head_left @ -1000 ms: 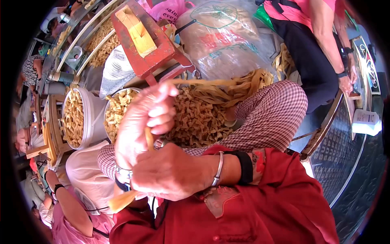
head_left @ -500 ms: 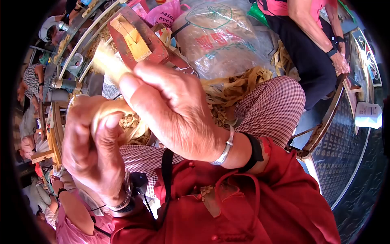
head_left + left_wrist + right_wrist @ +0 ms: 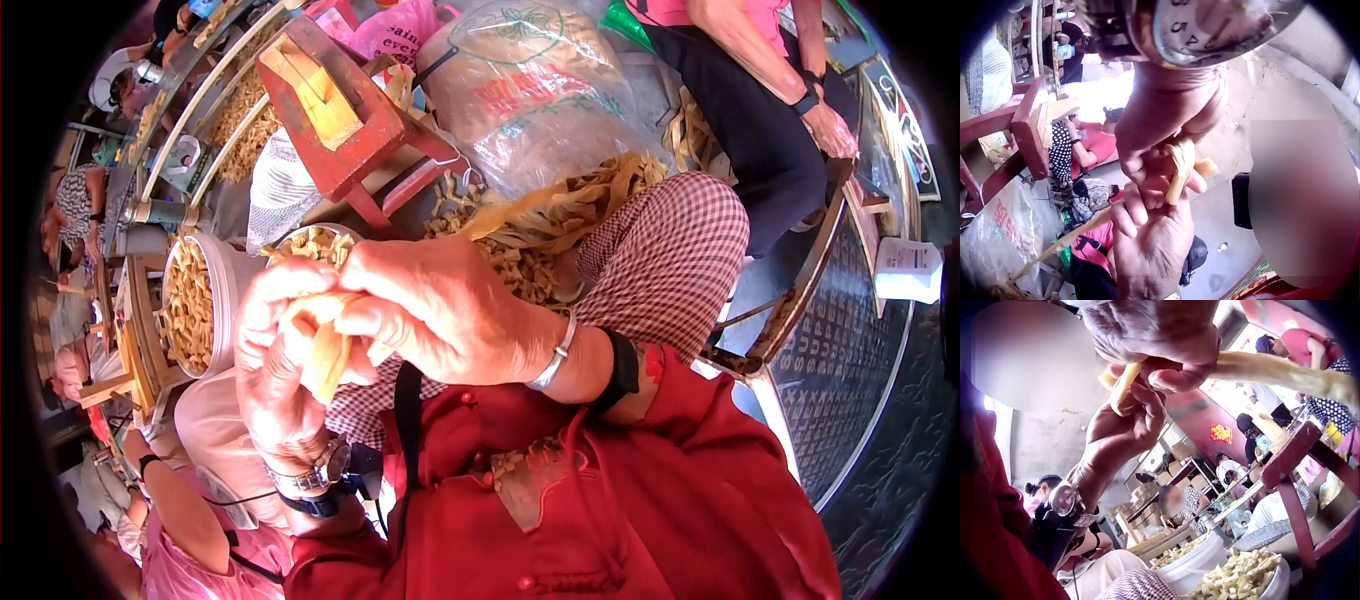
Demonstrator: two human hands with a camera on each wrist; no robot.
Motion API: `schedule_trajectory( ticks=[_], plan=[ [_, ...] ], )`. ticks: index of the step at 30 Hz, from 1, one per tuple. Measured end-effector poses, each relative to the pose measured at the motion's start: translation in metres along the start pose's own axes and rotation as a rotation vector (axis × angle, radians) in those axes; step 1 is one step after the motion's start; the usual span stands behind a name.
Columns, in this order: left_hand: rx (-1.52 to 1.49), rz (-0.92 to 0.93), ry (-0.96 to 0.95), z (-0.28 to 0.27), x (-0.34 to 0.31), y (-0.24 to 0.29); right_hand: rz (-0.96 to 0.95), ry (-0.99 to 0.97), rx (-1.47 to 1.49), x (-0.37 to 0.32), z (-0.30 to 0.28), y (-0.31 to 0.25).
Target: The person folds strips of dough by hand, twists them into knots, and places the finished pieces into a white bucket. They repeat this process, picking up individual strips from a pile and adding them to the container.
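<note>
A pale yellow, pliable flat strip (image 3: 327, 365) is looped between my two hands in front of my chest. My left hand (image 3: 278, 385), with a watch at its wrist, pinches the looped part between curled fingers. From the right, my right hand (image 3: 445, 315), wearing a silver bangle, grips the same strip with thumb and fingers close against the left fingertips. In the left wrist view the folded strip (image 3: 1180, 165) crosses over the fingers, a short end poking out. The long tail (image 3: 1285, 372) runs out from the right hand in the right wrist view.
Long loose strips (image 3: 560, 205) lie beyond my checkered knee. White buckets (image 3: 225, 300) of short knotted pieces stand to the left. A red stool (image 3: 385, 130) carries a wooden block (image 3: 315, 90). A large clear plastic sack (image 3: 520, 110) sits behind; a person in dark trousers (image 3: 755, 130) sits at right.
The hands first crossed with the strip stretched out, then spread apart with an end swinging up left. Now they are close together around a loop of the strip.
</note>
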State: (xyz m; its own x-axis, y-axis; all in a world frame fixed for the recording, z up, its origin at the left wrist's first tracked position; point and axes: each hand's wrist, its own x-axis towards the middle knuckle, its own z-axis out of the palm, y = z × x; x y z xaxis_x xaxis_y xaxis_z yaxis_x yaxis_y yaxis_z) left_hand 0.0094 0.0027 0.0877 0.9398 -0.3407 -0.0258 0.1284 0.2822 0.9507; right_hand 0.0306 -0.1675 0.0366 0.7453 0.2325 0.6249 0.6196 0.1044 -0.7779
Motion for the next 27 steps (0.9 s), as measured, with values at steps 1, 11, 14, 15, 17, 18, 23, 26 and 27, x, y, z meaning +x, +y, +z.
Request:
schedule_trajectory(
  ticks=[1, 11, 14, 15, 17, 18, 23, 26, 27],
  plan=[
    [-0.042, 0.019, -0.021, -0.003, -0.002, -0.004, 0.033, -0.049, 0.004, -0.001, -0.002, 0.000],
    [0.820, 0.263, 0.031, 0.010, -0.002, -0.016, 0.173, 0.047, 0.066, -0.010, 0.011, 0.006],
    [0.674, 0.064, 0.089, 0.001, -0.006, -0.028, 0.213, 0.001, 0.134, -0.013, 0.007, 0.011],
    [0.484, 0.043, 0.086, 0.004, -0.005, -0.031, 0.376, -0.031, 0.173, -0.016, 0.003, 0.005],
    [0.132, -0.033, 0.053, 0.007, -0.005, -0.034, 0.398, -0.024, 0.064, -0.022, 0.001, 0.008],
    [-0.029, -0.088, 0.029, 0.007, -0.007, -0.036, 0.627, -0.082, 0.318, -0.020, -0.006, -0.003],
    [-0.381, -0.174, -0.073, -0.004, 0.000, -0.050, 0.274, 0.135, -0.149, -0.036, -0.017, 0.032],
    [-0.518, -0.170, -0.001, -0.012, -0.001, -0.048, 0.379, 0.192, -0.160, -0.047, -0.037, 0.036],
    [-0.600, -0.195, 0.049, -0.019, -0.001, -0.043, 0.322, 0.256, -0.171, -0.048, -0.045, 0.042]
  ],
)
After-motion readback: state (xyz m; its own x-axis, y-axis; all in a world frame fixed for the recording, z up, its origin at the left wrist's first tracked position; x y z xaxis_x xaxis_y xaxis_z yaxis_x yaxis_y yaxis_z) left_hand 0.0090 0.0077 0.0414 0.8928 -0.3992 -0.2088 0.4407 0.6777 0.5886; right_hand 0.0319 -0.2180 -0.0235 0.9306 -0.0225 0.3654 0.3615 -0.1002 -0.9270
